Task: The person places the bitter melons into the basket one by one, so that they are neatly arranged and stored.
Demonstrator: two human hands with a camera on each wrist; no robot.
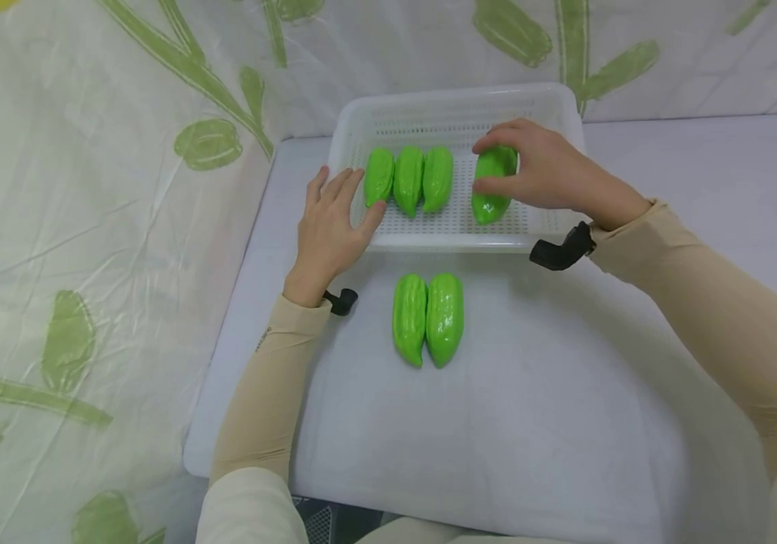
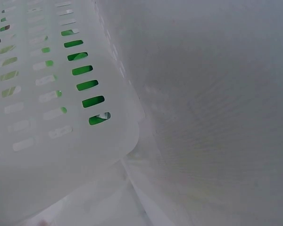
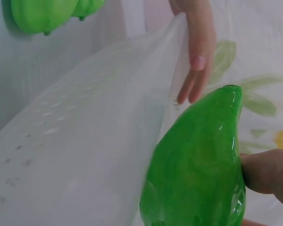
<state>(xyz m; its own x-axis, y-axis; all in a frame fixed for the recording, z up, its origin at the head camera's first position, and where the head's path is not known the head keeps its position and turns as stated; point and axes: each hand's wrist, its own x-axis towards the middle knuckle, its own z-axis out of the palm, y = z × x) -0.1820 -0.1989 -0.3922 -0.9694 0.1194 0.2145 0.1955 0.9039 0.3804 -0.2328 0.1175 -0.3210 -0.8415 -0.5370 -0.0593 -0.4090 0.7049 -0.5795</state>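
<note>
My right hand (image 1: 541, 168) grips a glossy green pepper-shaped vegetable (image 1: 490, 210), thumb on the near side and fingers on the far side, over the right part of a white perforated plastic basket (image 1: 456, 243). Close up in the right wrist view, the held vegetable (image 3: 195, 165) has a pointed tip. Three matching green vegetables (image 1: 408, 177) lie side by side in the basket's left half. Fingers spread, my left hand (image 1: 334, 227) is at the basket's front left corner, its thumb near the leftmost vegetable. The left wrist view shows the basket's slotted wall (image 2: 47, 165), with green behind the slots.
Two more green vegetables (image 1: 444, 321) lie together on the white-covered table (image 1: 531, 423), in front of the basket. A flower-patterned plastic sheet (image 1: 123, 249) rises at the left and behind the basket. The table's near edge lies close to the person's lap.
</note>
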